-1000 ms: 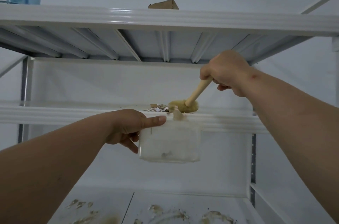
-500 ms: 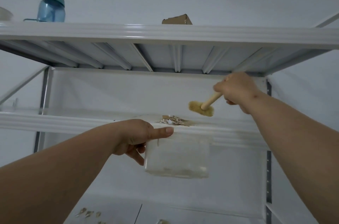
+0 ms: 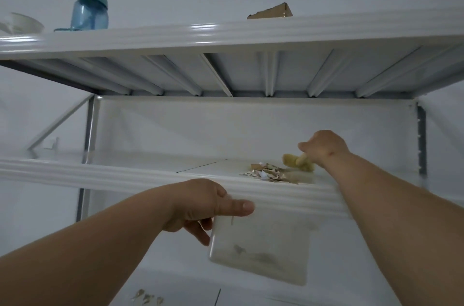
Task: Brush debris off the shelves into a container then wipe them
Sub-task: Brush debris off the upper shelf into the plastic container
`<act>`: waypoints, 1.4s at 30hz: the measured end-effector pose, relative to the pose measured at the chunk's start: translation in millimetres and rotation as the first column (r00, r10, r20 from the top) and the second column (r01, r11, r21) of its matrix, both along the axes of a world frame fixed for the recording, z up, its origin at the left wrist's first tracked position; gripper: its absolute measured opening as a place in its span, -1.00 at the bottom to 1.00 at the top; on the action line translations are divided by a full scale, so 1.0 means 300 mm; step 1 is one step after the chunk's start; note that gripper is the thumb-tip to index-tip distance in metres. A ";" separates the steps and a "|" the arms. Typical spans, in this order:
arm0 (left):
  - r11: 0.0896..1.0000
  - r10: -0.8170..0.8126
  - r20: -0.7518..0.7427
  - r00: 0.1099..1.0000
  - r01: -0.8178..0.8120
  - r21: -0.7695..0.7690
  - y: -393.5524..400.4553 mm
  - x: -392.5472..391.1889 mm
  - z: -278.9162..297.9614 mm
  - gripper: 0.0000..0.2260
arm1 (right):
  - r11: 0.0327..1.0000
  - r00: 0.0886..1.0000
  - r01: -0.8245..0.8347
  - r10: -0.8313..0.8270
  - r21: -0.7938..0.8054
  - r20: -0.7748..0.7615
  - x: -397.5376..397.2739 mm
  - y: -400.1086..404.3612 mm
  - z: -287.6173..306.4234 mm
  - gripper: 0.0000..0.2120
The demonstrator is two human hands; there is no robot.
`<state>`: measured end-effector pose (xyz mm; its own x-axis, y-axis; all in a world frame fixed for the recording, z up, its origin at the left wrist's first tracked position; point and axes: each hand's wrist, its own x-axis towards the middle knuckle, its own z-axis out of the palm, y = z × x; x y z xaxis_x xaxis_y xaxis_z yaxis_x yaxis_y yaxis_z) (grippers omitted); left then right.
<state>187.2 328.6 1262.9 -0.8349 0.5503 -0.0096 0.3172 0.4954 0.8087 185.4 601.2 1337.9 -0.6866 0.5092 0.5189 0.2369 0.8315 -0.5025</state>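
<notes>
Head view, read from the left of the frame: on the top shelf (image 3: 226, 34) you have a blue bottle (image 3: 90, 8) at upper left, a pale bowl (image 3: 23, 23) at the far left edge, and a scrap of brown cardboard (image 3: 272, 10) near upper centre; none of these bears on the step in hand. At lower centre your left hand (image 3: 200, 202) grips the translucent container (image 3: 261, 243), thumb laid along its upper rim and fingers curled behind its left wall, and holds it just below the front lip of the middle shelf (image 3: 125, 175), touching or all but touching that lip. A little grey dirt shows through its lower wall. Up and to the right of the container, the debris (image 3: 270, 172), a loose heap of paper-like flakes, lies on the shelf close behind the lip. Further right again your right hand (image 3: 324, 147) is closed round the handle of the brush (image 3: 298, 162), whose yellowish head rests on or just over the shelf at the far right edge of the heap. The governing relation: heap between brush and container, so the stroke would appear to run down-left toward the lip, and the container mouth sits slightly left of the heap's centre. Against half a second ago, the brush head has dropped from above the shelf to the level of the debris, behind it, and the view has tilted upward. More flakes (image 3: 147, 299) lie on the shelf below, at the bottom edge.
</notes>
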 end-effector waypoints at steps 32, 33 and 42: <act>0.994 0.081 0.011 0.997 -0.082 0.074 0.015 0.093 0.002 -0.22 | 0.926 0.928 -0.372 0.367 -0.066 -0.068 0.355 -0.231 0.080 -0.96; 0.994 0.074 0.014 0.997 -0.075 0.078 0.016 0.101 0.006 -0.22 | 0.924 0.925 -0.377 0.372 -0.062 -0.077 0.364 -0.231 0.077 -0.95; 0.996 0.052 0.011 0.999 -0.053 0.070 0.016 0.161 0.035 -0.21 | 0.911 0.909 -0.407 0.396 -0.073 -0.132 0.468 -0.239 0.099 -0.95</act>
<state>235.6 333.3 1273.5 -0.8626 0.5055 0.0196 0.2844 0.4526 0.8451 325.8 529.4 1367.5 -0.7841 0.2543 0.5661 -0.1688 0.7904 -0.5889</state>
